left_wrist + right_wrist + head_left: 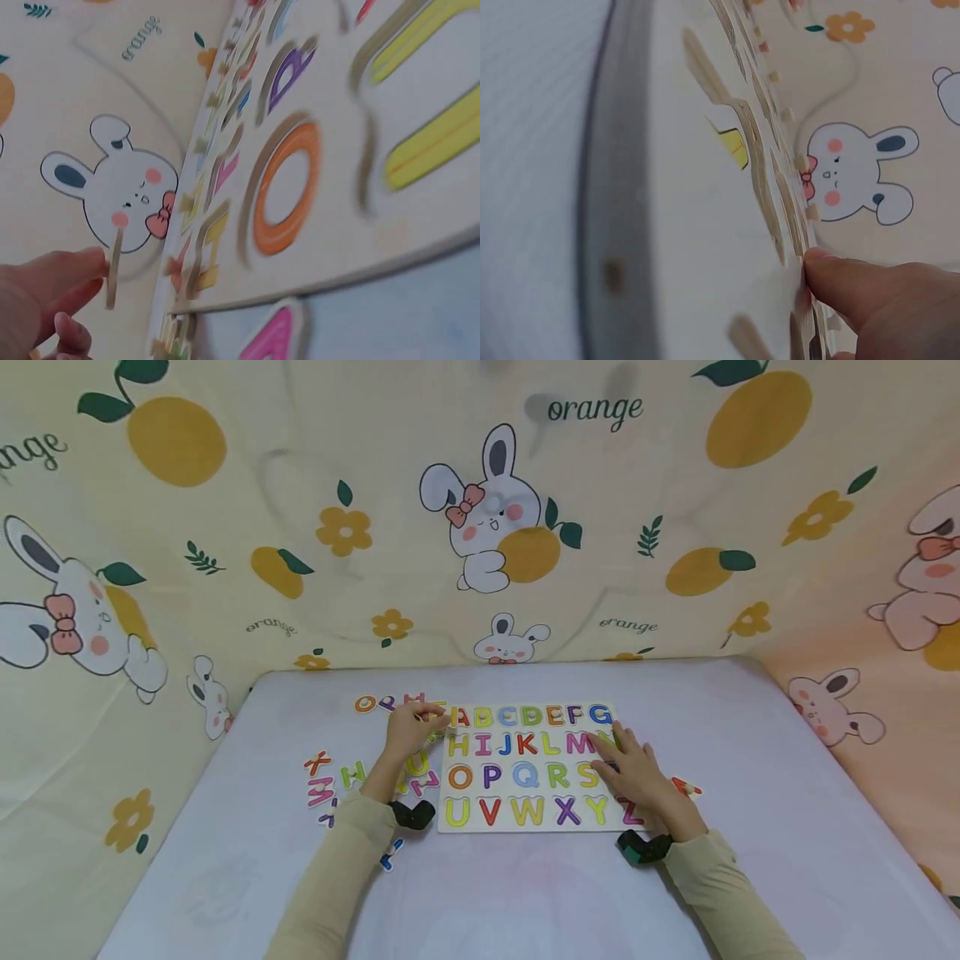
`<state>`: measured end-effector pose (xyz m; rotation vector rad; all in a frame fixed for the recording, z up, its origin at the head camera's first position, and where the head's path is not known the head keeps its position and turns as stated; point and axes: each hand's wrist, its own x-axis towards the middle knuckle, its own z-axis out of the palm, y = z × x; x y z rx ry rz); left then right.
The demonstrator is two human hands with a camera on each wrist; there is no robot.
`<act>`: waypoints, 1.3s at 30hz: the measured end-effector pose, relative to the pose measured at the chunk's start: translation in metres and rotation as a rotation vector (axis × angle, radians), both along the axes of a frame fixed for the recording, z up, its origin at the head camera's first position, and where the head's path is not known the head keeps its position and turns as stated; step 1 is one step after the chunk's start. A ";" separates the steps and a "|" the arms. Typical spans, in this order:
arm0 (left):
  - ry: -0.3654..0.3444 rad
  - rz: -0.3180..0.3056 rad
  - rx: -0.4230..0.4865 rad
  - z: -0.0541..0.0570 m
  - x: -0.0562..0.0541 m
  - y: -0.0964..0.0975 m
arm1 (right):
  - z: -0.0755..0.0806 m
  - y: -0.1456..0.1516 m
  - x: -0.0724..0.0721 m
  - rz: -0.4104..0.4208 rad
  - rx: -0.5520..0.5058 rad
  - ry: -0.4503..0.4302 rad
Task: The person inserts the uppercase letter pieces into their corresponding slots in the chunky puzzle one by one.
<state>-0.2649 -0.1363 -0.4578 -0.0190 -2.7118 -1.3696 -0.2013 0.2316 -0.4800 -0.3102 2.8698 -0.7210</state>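
Note:
A pale alphabet puzzle board (pixel 525 828) lies flat on the table, with coloured letters A to Z in rows. My left hand (pixel 411 731) is over the board's upper left corner, beside the A (pixel 462 717). Its thumb and fingers pinch a thin wooden letter piece (pixel 112 277), seen edge-on in the left wrist view, so I cannot tell which letter. My right hand (pixel 633 772) rests on the board's right side with fingers spread, near the M (pixel 577 743), covering part of the letters there. In the right wrist view a fingertip (pixel 821 262) touches the board (pixel 690 225).
Left of the board lie several loose letters, among them an orange O (pixel 365 703), a red X (pixel 318 764), a green H (pixel 352 774) and a yellow U (pixel 417 764). A blue piece (pixel 392 855) lies nearer the front. A red piece (pixel 686 786) is right of the board.

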 end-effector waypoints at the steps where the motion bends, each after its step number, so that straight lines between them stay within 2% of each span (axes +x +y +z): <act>1: -0.010 -0.003 0.010 -0.001 0.002 0.001 | 0.000 0.001 0.000 0.000 0.003 0.000; 9: -0.062 -0.026 0.039 -0.007 0.018 0.008 | 0.002 0.001 0.000 -0.009 0.003 -0.008; 16: -0.101 -0.017 -0.008 -0.012 0.026 0.011 | 0.002 0.000 -0.001 -0.007 0.010 -0.001; 26: -0.148 0.028 -0.025 -0.016 0.028 0.017 | 0.000 0.000 -0.001 -0.006 0.013 0.013; 33: -0.131 0.035 -0.050 -0.019 0.027 0.017 | 0.001 -0.002 -0.001 -0.006 0.014 0.010; 39: -0.108 0.015 -0.079 -0.020 0.026 0.018 | 0.003 -0.001 0.001 -0.012 0.006 0.008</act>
